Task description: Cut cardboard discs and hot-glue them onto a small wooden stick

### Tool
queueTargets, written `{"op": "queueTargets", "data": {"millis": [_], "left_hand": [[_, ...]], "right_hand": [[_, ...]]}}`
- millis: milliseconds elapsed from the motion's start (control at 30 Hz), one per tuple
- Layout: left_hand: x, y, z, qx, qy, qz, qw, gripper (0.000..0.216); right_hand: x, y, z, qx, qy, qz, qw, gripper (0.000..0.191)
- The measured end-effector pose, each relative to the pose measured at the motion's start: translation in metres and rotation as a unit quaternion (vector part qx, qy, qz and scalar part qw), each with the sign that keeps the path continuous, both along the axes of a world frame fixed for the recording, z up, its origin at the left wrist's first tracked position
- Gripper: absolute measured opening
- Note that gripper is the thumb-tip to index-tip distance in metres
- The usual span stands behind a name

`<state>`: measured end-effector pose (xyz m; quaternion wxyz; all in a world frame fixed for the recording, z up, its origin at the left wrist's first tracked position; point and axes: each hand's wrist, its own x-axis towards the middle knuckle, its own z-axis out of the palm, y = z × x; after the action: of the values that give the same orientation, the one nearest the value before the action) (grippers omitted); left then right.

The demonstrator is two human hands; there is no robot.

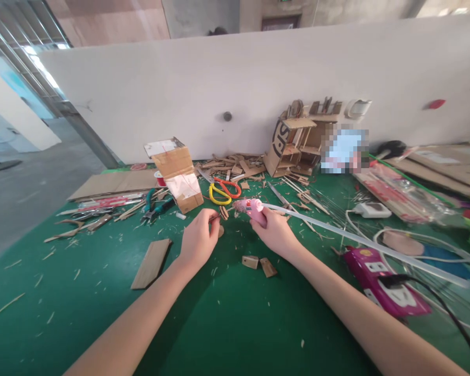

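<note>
My right hand [276, 232] grips a pink glue gun [250, 208], its nozzle pointing left; a long translucent glue stick [360, 239] trails out of its back to the right. My left hand [199, 235] is closed in a pinch on a small cardboard piece [223, 212] held just in front of the nozzle. Both hands hover over the green mat [219, 313]. Two small cardboard bits [258, 263] lie on the mat just below my right hand.
Yellow and red scissors [223, 190], a tilted cardboard box [178, 175], pliers [154, 204], a flat cardboard strip [152, 262], a cardboard model house [297, 143] by the white wall, a purple power strip [384, 282] with a black cable, scattered scraps.
</note>
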<state>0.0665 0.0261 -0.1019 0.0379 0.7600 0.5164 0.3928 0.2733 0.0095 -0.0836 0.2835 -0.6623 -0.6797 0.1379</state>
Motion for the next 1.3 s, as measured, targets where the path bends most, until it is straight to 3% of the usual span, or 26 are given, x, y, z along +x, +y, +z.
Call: {"op": "queueTargets", "data": {"millis": [167,267,433,633,1300], "left_hand": [[-0.002,0.002,0.001,0.002,0.001,0.001,1.000,0.008],[-0.002,0.004,0.002,0.016,0.013,0.002,1.000,0.008],[-0.003,0.006,0.004,0.039,0.028,-0.012,0.999,0.010],[-0.004,0.007,0.004,0.044,0.035,-0.028,0.998,0.010],[-0.002,0.007,0.004,0.030,0.029,-0.041,0.998,0.010]], "right_hand": [[0.008,-0.011,0.005,-0.022,0.242,-0.009,0.970,0.025],[0.011,-0.021,0.004,-0.023,0.311,0.020,0.950,0.027],[0.014,-0.032,-0.007,0.021,0.245,0.094,0.965,0.023],[0.014,-0.030,-0.004,0.036,0.157,0.146,0.976,0.027],[0.009,-0.030,-0.002,0.027,0.127,0.166,0.978,0.025]]}}
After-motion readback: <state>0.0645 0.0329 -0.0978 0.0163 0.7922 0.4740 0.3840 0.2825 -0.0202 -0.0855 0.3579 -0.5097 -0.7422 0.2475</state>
